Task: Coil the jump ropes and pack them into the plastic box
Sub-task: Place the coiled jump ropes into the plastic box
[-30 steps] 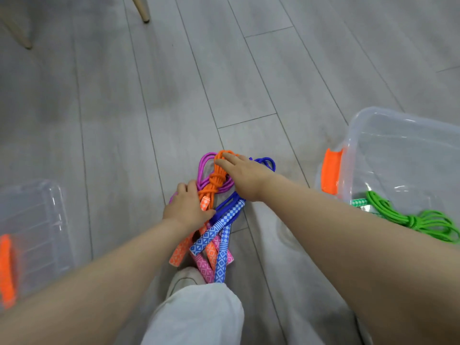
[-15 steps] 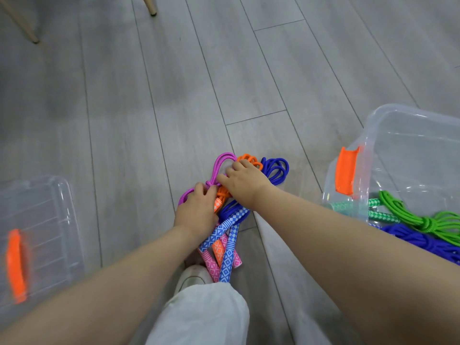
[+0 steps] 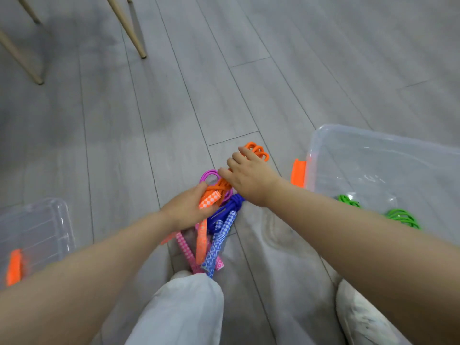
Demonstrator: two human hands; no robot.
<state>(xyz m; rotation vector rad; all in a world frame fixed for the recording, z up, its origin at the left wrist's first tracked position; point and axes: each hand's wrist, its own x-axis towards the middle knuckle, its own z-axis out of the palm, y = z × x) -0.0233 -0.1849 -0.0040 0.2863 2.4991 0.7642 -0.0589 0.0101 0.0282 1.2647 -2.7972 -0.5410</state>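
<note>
Your left hand point(image 3: 185, 207) grips the orange rope's point(image 3: 216, 189) checkered handle; your right hand point(image 3: 250, 176) covers its coil, fingers curled over it. Purple and blue ropes lie tangled beneath on the floor point(image 3: 174, 95). The plastic box point(image 3: 373, 155) sits right, your forearm hiding part of the green rope point(image 3: 400, 216) inside.

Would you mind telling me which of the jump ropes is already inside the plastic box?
The green jump rope: it lies coiled inside the clear plastic box on the right, while the orange, purple and blue ropes are in a pile on the floor under the hands.
</note>
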